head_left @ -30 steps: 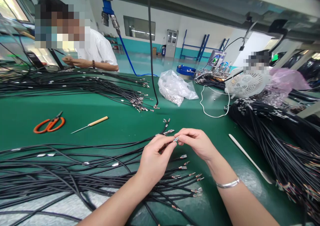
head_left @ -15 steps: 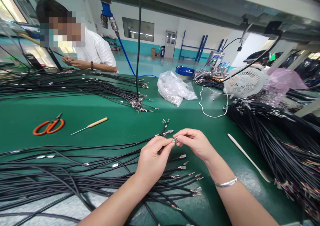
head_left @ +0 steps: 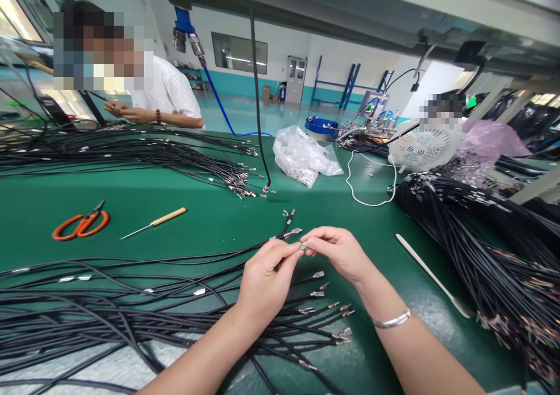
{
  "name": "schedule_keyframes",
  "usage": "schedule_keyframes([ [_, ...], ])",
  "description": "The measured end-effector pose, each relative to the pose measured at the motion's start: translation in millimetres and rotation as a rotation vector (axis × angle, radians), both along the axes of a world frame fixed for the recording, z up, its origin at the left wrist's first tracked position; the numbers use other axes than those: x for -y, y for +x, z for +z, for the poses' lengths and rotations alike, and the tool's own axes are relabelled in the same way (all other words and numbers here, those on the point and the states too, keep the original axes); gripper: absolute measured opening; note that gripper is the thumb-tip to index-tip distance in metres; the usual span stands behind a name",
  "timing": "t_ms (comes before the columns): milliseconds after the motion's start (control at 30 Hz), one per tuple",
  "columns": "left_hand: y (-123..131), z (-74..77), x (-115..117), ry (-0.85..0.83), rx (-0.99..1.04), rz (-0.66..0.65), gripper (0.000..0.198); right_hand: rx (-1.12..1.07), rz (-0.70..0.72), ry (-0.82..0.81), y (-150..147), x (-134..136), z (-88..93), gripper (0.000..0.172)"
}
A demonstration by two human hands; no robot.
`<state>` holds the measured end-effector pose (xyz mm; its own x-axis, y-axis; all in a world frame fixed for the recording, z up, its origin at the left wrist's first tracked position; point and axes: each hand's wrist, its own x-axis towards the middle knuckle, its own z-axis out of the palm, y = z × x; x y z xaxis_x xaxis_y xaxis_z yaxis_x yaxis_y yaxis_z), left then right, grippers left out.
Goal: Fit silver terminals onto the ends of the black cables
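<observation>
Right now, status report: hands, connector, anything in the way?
Left hand, right hand: both pinching small metal connector. Connector partly covered. Black cables beneath left forearm; nothing blocking hands.

Probably a metal connector (head_left: 304,245) between left hand (head_left: 266,271) and right hand (head_left: 341,252)

Shining in brightly from the window (head_left: 16,14) at upper left, blanching to near white, spreading fairly evenly and glaring whitish off the green tabletop (head_left: 214,214) at lower left, with a fainter sheen at right. Dimming beneath the overhead shelf (head_left: 371,16) and laying soft shadows under the black cables (head_left: 184,318). Bowing and smearing toward the edges, softening the tiny metal piece (head_left: 303,245) past clear detail, and breaking into coarse mosaic over two co-workers' heads (head_left: 98,48).
</observation>
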<state>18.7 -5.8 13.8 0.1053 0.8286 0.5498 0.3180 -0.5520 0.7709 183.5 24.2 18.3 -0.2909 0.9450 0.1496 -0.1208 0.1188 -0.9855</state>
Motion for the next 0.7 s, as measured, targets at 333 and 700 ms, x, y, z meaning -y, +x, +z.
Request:
schedule_keyframes([
  [333, -2.7, -0.1, 2.9, -0.026, -0.019, -0.005, 0.013, -0.01, 0.027, 0.0, 0.2, -0.5, -0.3, 0.012],
  [700, -3.1, -3.8, 0.7, -0.028, -0.027, 0.004, 0.01, 0.138, 0.07, -0.008, -0.3, 1.6, 5.0, 0.015],
])
